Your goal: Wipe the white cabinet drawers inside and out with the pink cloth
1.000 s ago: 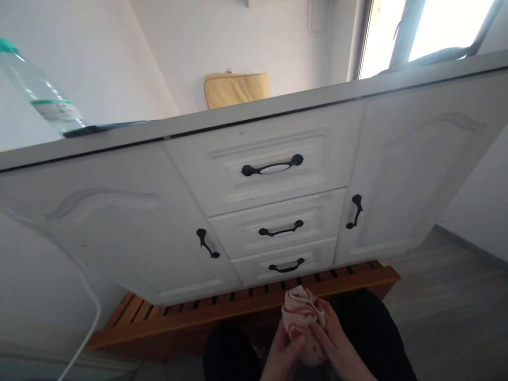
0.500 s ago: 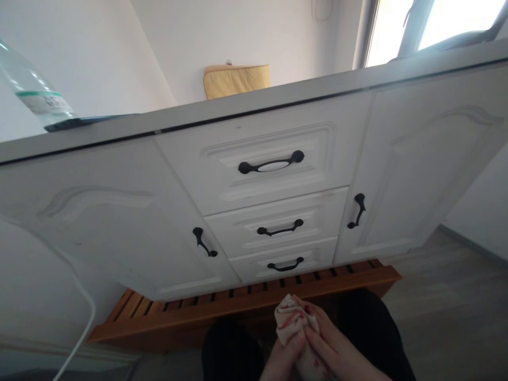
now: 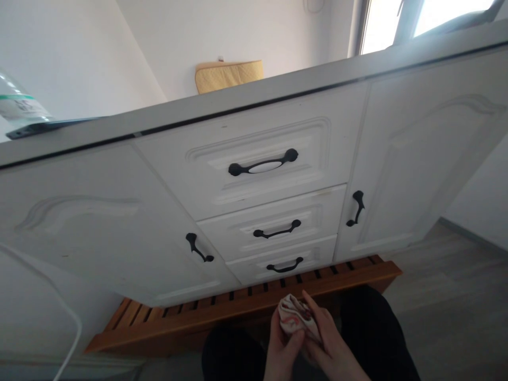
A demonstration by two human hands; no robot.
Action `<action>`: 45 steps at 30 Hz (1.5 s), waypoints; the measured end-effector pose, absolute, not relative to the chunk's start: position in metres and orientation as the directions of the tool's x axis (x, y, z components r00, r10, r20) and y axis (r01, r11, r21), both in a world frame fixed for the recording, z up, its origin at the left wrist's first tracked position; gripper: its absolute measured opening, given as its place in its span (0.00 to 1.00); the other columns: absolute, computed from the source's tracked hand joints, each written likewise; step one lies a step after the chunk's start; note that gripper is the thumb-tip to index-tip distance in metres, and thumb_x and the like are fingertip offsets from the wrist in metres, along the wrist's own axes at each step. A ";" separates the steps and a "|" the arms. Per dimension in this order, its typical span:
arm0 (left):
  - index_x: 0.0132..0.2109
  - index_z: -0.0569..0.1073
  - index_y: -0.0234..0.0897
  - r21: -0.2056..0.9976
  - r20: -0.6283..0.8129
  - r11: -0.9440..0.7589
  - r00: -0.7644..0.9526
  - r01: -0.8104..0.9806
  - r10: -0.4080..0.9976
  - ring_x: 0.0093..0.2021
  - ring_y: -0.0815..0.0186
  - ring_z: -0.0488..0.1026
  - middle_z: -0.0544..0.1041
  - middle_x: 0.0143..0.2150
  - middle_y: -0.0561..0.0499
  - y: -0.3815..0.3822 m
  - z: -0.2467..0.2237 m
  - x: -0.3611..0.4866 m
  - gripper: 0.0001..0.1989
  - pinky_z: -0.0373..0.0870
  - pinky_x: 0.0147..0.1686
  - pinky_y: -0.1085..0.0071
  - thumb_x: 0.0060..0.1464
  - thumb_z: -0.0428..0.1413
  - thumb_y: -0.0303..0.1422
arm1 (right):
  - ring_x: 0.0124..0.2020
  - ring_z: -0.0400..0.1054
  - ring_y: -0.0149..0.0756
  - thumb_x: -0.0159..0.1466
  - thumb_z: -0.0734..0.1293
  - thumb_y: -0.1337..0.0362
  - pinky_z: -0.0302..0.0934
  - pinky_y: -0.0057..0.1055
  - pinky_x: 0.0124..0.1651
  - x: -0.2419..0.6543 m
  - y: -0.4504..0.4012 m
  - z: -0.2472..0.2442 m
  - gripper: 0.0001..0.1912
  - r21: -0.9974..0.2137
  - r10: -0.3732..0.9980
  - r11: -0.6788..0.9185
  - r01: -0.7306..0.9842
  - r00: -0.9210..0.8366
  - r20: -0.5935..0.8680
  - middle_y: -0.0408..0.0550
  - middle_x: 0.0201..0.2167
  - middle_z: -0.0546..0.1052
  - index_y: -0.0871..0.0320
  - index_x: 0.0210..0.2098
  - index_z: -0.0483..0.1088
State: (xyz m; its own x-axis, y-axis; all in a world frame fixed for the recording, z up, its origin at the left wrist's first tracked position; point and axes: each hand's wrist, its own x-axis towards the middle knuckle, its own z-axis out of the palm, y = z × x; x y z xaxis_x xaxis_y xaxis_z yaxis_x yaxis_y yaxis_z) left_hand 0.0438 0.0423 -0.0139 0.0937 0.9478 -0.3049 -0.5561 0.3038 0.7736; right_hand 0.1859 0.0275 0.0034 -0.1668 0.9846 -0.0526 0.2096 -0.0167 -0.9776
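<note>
A bunched white cloth with red marks [image 3: 296, 316] is held low in the head view, between my knees. My left hand [image 3: 282, 344] wraps its left side, the thumb pressed on the front of it. On the right side, my right hand [image 3: 324, 336] grips the same cloth, with one finger stretched along its top edge. The lower part of the cloth is partly hidden behind my hands.
White cabinet drawers [image 3: 257, 201] with dark handles stand ahead, under a pale countertop [image 3: 238, 90]. A slatted wooden bench [image 3: 178, 328] runs along the cabinet's foot. A plastic bottle [image 3: 24, 108] and a flat dark object [image 3: 43, 127] are at the upper left.
My left hand has come up around the left side of the cloth, and the cloth's folds have shifted. My right hand's finger now sticks up more. The view has shifted slightly.
</note>
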 end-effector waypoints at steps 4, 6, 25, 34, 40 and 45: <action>0.58 0.71 0.43 0.735 -0.346 0.381 0.173 -0.562 0.922 0.52 0.56 0.78 0.81 0.53 0.44 0.046 0.004 0.034 0.35 0.70 0.57 0.60 0.43 0.72 0.42 | 0.69 0.55 0.53 0.66 0.66 0.56 0.49 0.58 0.70 0.183 0.027 0.020 0.46 -0.933 0.934 0.204 0.296 -0.346 0.094 0.60 0.72 0.57 0.53 0.75 0.38; 0.55 0.74 0.43 0.677 -0.368 0.423 0.220 -0.603 0.903 0.51 0.59 0.79 0.81 0.52 0.46 0.049 0.018 0.028 0.30 0.71 0.55 0.64 0.45 0.71 0.42 | 0.69 0.56 0.53 0.66 0.66 0.54 0.52 0.56 0.69 0.192 0.031 0.031 0.45 -0.933 0.915 0.237 0.272 -0.386 0.119 0.57 0.72 0.57 0.50 0.75 0.41; 0.49 0.80 0.43 0.656 -0.366 0.593 0.490 -0.468 0.791 0.59 0.47 0.74 0.82 0.50 0.44 0.065 0.016 0.044 0.32 0.69 0.59 0.52 0.43 0.63 0.60 | 0.69 0.57 0.48 0.68 0.67 0.60 0.53 0.52 0.70 0.214 0.065 0.047 0.20 -0.655 0.692 0.625 0.426 -0.690 0.211 0.37 0.59 0.74 0.33 0.57 0.72; 0.60 0.72 0.44 0.803 -0.365 0.499 0.392 -0.327 0.845 0.72 0.44 0.56 0.68 0.68 0.43 0.060 -0.007 0.035 0.45 0.53 0.68 0.44 0.43 0.57 0.68 | 0.60 0.69 0.55 0.61 0.64 0.37 0.63 0.44 0.63 0.228 0.055 0.034 0.36 -0.984 0.961 -0.148 0.096 0.248 -0.120 0.56 0.56 0.78 0.58 0.56 0.74; 0.61 0.71 0.40 0.788 -0.290 0.398 0.287 -0.470 0.913 0.56 0.49 0.76 0.79 0.56 0.40 0.059 0.021 0.057 0.39 0.68 0.59 0.55 0.45 0.69 0.50 | 0.64 0.66 0.49 0.65 0.64 0.42 0.64 0.39 0.63 0.206 0.037 0.013 0.32 -0.955 0.979 -0.100 0.278 0.197 -0.045 0.56 0.61 0.73 0.56 0.59 0.72; 0.54 0.77 0.33 0.704 -0.308 0.442 0.322 -0.556 0.895 0.51 0.51 0.79 0.82 0.48 0.38 0.068 0.026 0.042 0.34 0.69 0.58 0.58 0.46 0.68 0.51 | 0.52 0.75 0.43 0.69 0.60 0.50 0.71 0.36 0.55 0.230 0.047 0.014 0.21 -0.890 0.984 0.129 0.437 0.052 0.168 0.52 0.51 0.80 0.51 0.52 0.77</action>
